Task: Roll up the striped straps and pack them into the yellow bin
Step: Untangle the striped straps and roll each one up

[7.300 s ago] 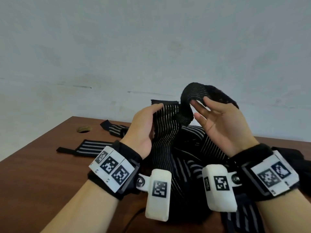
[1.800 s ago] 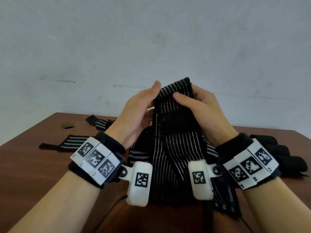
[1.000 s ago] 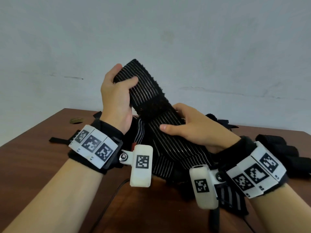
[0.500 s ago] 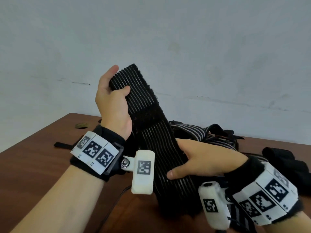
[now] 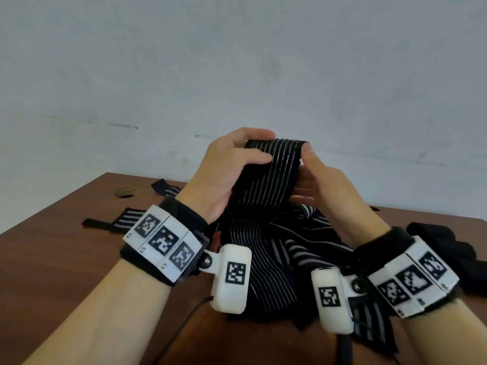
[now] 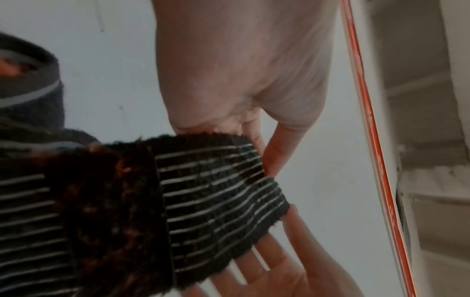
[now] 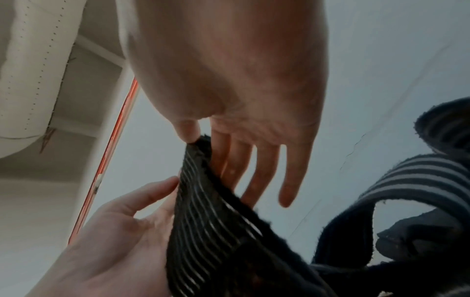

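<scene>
I hold a black strap with thin white stripes [image 5: 271, 180] upright above the table. My left hand [image 5: 259, 146] grips its top left edge, thumb across the front and fingers curled over the top. My right hand [image 5: 305, 169] pinches the top right corner with the thumb in front and straight fingers behind. In the left wrist view the strap's end [image 6: 216, 201] lies against my left hand [image 6: 257, 144]. In the right wrist view the thumb of my right hand [image 7: 203, 146] sits on the strap [image 7: 203, 231]. The yellow bin is not in view.
A pile of striped straps [image 5: 303, 246] lies on the brown table [image 5: 66, 259] under my hands. Two loose straps [image 5: 126, 219] lie at the left, near a round hole [image 5: 125, 193]. Black rolls [image 5: 442, 243] sit at the right.
My left hand has come down and to the centre with the strap's end. My right hand has risen from the strap's middle to its top right corner.
</scene>
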Tool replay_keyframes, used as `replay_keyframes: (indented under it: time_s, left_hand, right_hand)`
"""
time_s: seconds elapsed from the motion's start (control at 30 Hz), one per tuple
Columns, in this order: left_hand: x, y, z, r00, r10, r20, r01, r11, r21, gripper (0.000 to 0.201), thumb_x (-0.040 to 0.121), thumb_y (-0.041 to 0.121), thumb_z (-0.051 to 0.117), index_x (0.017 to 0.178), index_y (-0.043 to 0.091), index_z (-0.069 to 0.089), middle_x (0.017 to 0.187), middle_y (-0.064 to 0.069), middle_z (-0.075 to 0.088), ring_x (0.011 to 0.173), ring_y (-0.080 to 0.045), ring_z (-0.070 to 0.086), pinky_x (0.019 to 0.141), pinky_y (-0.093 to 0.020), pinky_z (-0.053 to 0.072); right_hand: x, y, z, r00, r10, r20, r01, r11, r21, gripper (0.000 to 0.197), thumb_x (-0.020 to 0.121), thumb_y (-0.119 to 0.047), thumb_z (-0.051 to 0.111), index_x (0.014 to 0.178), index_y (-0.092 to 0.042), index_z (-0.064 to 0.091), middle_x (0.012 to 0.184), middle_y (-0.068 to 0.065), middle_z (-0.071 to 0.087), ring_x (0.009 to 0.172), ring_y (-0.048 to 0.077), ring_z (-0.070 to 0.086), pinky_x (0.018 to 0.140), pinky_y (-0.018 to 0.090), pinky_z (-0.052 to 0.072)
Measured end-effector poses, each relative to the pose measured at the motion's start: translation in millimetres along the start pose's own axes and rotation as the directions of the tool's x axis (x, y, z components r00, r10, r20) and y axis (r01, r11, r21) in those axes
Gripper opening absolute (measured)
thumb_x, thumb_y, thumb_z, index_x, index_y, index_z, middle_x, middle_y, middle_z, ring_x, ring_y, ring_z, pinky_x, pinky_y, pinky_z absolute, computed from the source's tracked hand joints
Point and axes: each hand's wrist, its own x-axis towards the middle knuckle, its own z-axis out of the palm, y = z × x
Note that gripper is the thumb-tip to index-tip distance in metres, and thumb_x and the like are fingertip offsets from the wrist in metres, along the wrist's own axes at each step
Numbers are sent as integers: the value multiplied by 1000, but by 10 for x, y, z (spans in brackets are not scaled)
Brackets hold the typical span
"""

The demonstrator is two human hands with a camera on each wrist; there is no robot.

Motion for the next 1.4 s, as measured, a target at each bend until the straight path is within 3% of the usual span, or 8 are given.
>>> replay_keyframes:
  time_s: [0.33, 0.47, 0.57, 0.77, 0.9, 1.03, 1.2, 1.4]
  left_hand:
    - [-2, -123, 82, 999, -18, 43, 8, 977, 213, 66, 92, 18, 77, 147, 34, 43, 118, -2, 75, 102, -17, 76, 91, -40, 61]
    - [-25, -176, 70, 966, -138, 218, -30, 779, 626, 44, 80, 35, 87, 118, 33, 65, 109, 14, 74, 95, 4, 71, 82, -12, 54]
    - [-9, -291, 49, 944, -217, 247, -43, 665, 746, 34, 86, 28, 84, 117, 22, 72, 111, 9, 75, 102, -6, 70, 95, -26, 54]
    - [-11, -314, 77, 957, -183, 224, 33, 840, 542, 44, 98, 10, 69, 138, 25, 59, 127, 12, 71, 118, -5, 66, 105, -30, 51]
    - [0, -336, 95, 936, -242, 255, 113, 894, 434, 50, 98, -4, 60, 141, 20, 55, 131, 3, 71, 124, -14, 65, 111, -41, 48]
    - [-3, -341, 110, 927, -304, 220, 198, 894, 401, 48, 91, 3, 72, 135, 16, 58, 124, -6, 73, 115, -19, 71, 106, -42, 53]
    - [-33, -356, 49, 897, -342, 281, 34, 686, 726, 54, 76, 21, 92, 124, 26, 68, 112, 9, 77, 105, -7, 72, 100, -32, 55]
    - [-44, -322, 36, 883, -335, 328, 136, 853, 504, 59, 91, -13, 66, 139, 20, 54, 126, -6, 73, 117, -23, 70, 105, -46, 54]
  right_hand:
    - [-3, -9, -167, 959, -211, -187, 250, 942, 223, 18, 99, -11, 66, 114, -6, 74, 107, 10, 79, 102, 25, 76, 88, 40, 61]
    - [39, -39, -299, 931, -203, -302, 307, 884, 353, 18, 94, 0, 67, 110, -7, 73, 101, 6, 79, 96, 19, 75, 82, 32, 60]
    - [74, -24, -355, 933, -125, -337, 281, 838, 467, 23, 93, 4, 66, 114, -4, 71, 100, 6, 78, 90, 14, 74, 79, 28, 59]
    - [112, 17, -419, 968, 20, -250, 178, 646, 742, 32, 99, -2, 61, 131, 3, 62, 119, 14, 74, 103, 18, 74, 81, 25, 60]
    - [132, 107, -268, 990, 134, 45, -133, 768, 627, 39, 102, -26, 60, 128, 3, 64, 115, 12, 74, 104, 23, 72, 89, 35, 62]
    - [217, 154, -305, 992, 70, -107, 20, 740, 672, 32, 102, -16, 59, 129, 0, 65, 130, 18, 70, 119, 29, 69, 98, 41, 58]
    - [255, 155, -506, 947, 78, -313, 198, 624, 756, 24, 106, -9, 52, 124, 1, 64, 126, 16, 71, 114, 27, 71, 94, 41, 60]
    - [315, 298, -544, 899, 172, -402, 227, 603, 765, 28, 107, 2, 40, 121, -1, 63, 126, 19, 70, 118, 30, 69, 97, 40, 59]
